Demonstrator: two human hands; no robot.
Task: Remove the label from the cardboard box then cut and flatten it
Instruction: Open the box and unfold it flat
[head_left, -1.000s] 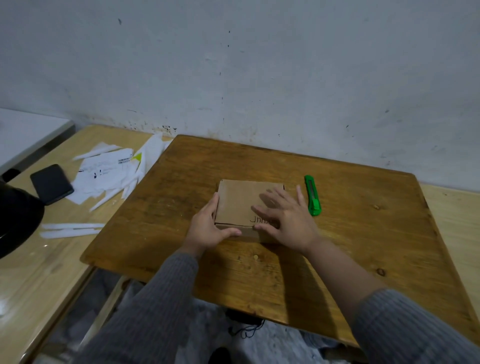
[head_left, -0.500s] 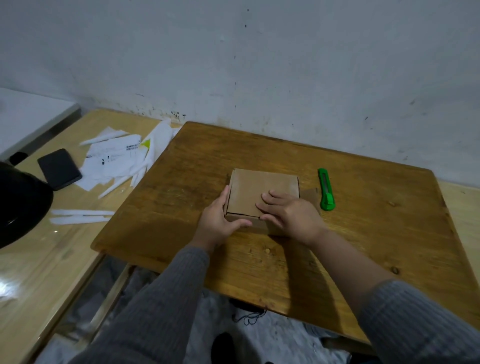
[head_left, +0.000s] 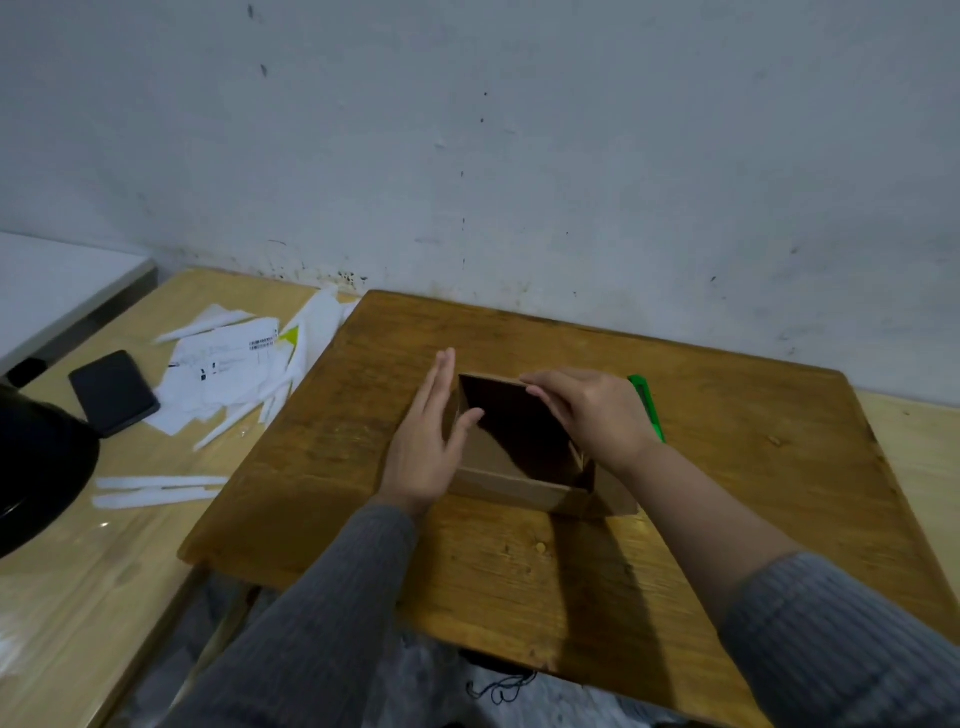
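A small brown cardboard box (head_left: 511, 480) stands on the dark wooden table (head_left: 519, 571), open at the top with a dark inside. My left hand (head_left: 428, 441) lies flat against its left wall, fingers straight and thumb hooked over the rim. My right hand (head_left: 589, 415) curls over the box's right and far rim, gripping that wall. A green utility knife (head_left: 649, 410) lies just right of the box, partly hidden behind my right hand.
Torn white label scraps (head_left: 234, 364) and strips (head_left: 156, 491) lie on the lighter table at the left, beside a black phone (head_left: 113, 392). A round black object (head_left: 36, 478) sits at the left edge. The wall runs close behind the table.
The box was lying closed under both hands. It now stands open, with my left hand flat on its left wall and my right hand on the right rim.
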